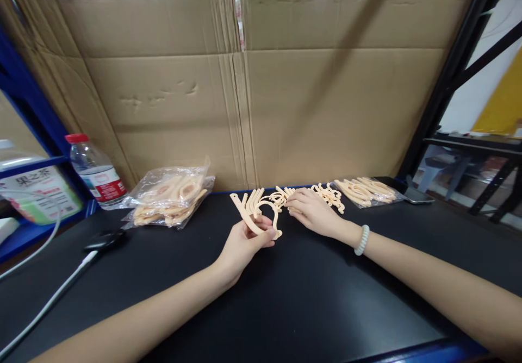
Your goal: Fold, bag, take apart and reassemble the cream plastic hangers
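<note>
My left hand (248, 239) is closed round flat, beige curved pieces. One is a long strip (243, 214) with a small hole near its upper end, and beside it a hook-shaped piece (275, 219) bends over to the right. Farther right, my right hand (312, 211) reaches palm down into a spread of similar beige pieces (328, 195) at the back of the table. Its fingers are curled with the tips among the pieces; whatever they pinch is hidden. More slim curved strips (253, 197) lie just behind my left hand.
Clear bags of beige pieces (171, 197) are stacked at left, and another bag (367, 191) lies at right beside a phone-like object (418, 194). A red-capped bottle (97, 173) and a black device with a white cable (105, 239) are at left. Cardboard (346, 96) walls the back.
</note>
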The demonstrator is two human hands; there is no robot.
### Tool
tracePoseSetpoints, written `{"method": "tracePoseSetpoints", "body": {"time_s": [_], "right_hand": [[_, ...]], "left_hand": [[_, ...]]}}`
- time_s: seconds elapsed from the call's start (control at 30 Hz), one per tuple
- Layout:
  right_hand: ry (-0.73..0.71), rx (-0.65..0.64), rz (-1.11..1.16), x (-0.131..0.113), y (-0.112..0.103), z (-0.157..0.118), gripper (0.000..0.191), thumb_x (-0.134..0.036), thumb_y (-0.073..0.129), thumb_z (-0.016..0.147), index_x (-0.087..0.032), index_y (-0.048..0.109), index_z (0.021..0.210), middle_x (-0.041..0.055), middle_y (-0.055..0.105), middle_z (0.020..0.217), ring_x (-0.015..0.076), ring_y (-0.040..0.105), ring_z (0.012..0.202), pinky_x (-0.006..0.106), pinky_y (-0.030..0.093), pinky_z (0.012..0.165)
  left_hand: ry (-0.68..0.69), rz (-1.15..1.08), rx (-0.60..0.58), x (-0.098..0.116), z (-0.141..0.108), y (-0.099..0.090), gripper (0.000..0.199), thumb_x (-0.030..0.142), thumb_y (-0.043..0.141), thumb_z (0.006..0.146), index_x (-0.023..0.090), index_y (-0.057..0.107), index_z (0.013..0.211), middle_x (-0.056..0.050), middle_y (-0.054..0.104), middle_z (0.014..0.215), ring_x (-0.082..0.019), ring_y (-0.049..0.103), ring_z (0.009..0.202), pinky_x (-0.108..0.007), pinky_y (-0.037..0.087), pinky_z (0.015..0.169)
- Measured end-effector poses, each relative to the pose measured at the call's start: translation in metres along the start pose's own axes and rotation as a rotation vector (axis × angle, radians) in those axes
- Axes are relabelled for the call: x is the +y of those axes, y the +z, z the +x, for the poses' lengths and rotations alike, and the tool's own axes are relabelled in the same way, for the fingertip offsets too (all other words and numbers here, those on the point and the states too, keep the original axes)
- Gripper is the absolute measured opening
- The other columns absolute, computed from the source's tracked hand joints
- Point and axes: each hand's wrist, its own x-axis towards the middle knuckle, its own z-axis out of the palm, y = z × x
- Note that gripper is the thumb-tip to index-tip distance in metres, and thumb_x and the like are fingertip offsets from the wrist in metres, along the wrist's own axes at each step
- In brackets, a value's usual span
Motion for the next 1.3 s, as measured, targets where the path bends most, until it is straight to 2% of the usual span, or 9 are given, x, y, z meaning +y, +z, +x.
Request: {"method": "tracePoseSetpoints", "body": {"time_s": [0.2,0.37,0.5,0.63,0.8,0.9,1.0,1.2,1.3], "right_hand": [[-0.033,-0.083,-0.06,0.01,0.009,0.003,0.025,-0.011,0.047,0.09,-0.018,0.068,0.103,0.0104,0.068,0.097,0.0245,0.054,0.101,0.045,0.045,0.091],[-0.049,-0.034,-0.006,0.009,0.012,0.004,0.027,-0.004,0.047,0.086,-0.019,0.069,0.092,0.0078,0.067,0.088,0.0225,0.056,0.089,0.042,0.046,0.086],[-0.003,0.09,0.062,0.008,0.009,0.005,0.023,-0.007,0.051,0.086,-0.021,0.069,0.088,0.0066,0.068,0.085,0.0229,0.056,0.089,0.04,0.047,0.083],[0.123,0.308,0.15,-0.004,0.0,0.006,0.021,-0.017,0.045,0.093,-0.022,0.066,0.093,0.0066,0.068,0.091,0.0208,0.061,0.084,0.039,0.049,0.077],[0.402,0.523,0.672,-0.038,-0.019,0.002,0.018,-0.037,0.056,0.089,-0.021,0.06,0.098,0.0022,0.064,0.079,0.0146,0.063,0.055,0.029,0.048,0.05],[0.464,0.544,0.837,-0.058,-0.026,-0.002,0.026,-0.04,0.065,0.082,-0.02,0.061,0.097,0.0055,0.066,0.095,0.016,0.069,0.066,0.026,0.052,0.054],[0.554,0.527,0.966,-0.068,-0.027,-0.003,0.03,-0.042,0.071,0.076,-0.018,0.063,0.092,0.0047,0.068,0.093,0.017,0.07,0.073,0.027,0.055,0.061],[0.754,0.486,1.151,-0.065,-0.017,-0.007,0.035,-0.036,0.08,0.065,-0.016,0.064,0.089,0.003,0.069,0.082,0.012,0.066,0.067,0.025,0.054,0.065],[0.803,0.469,1.18,-0.064,-0.013,-0.009,0.04,-0.03,0.082,0.062,-0.018,0.063,0.095,0.0006,0.064,0.088,0.0116,0.066,0.068,0.026,0.053,0.065]], "left_hand": [[-0.011,-0.019,-0.014,0.0,0.0,-0.001,0.028,0.03,0.082,0.065,0.015,0.066,0.082,0.0,0.062,0.078,-0.015,0.063,0.079,-0.026,0.055,0.072],[0.002,-0.022,-0.021,-0.004,0.003,-0.003,0.03,0.03,0.084,0.064,0.015,0.066,0.082,0.001,0.062,0.077,-0.013,0.063,0.077,-0.024,0.055,0.073],[-0.001,-0.009,-0.017,-0.004,0.003,-0.003,0.032,0.03,0.083,0.065,0.014,0.065,0.085,0.0,0.063,0.077,-0.013,0.064,0.077,-0.023,0.056,0.072],[-0.023,0.009,-0.009,0.0,0.001,-0.001,0.035,0.033,0.083,0.065,0.015,0.062,0.087,-0.001,0.066,0.08,-0.017,0.068,0.081,-0.023,0.056,0.067],[-0.023,0.003,-0.041,0.002,0.0,-0.001,0.038,0.036,0.083,0.065,0.015,0.059,0.087,-0.002,0.068,0.078,-0.017,0.07,0.074,-0.025,0.055,0.067],[-0.003,0.01,-0.04,0.0,0.001,-0.001,0.037,0.035,0.083,0.064,0.014,0.06,0.085,-0.001,0.066,0.077,-0.015,0.068,0.07,-0.023,0.054,0.064],[0.016,0.037,-0.03,-0.002,0.002,-0.002,0.033,0.033,0.082,0.065,0.014,0.061,0.082,-0.001,0.065,0.08,-0.013,0.066,0.069,-0.021,0.052,0.06],[0.062,0.065,-0.043,-0.004,0.003,-0.004,0.026,0.029,0.08,0.067,0.013,0.064,0.079,0.0,0.062,0.074,-0.01,0.06,0.065,-0.018,0.048,0.056],[0.07,0.062,-0.045,-0.004,0.003,-0.004,0.025,0.027,0.08,0.067,0.012,0.065,0.079,0.0,0.062,0.074,-0.01,0.06,0.065,-0.018,0.047,0.057]]}}
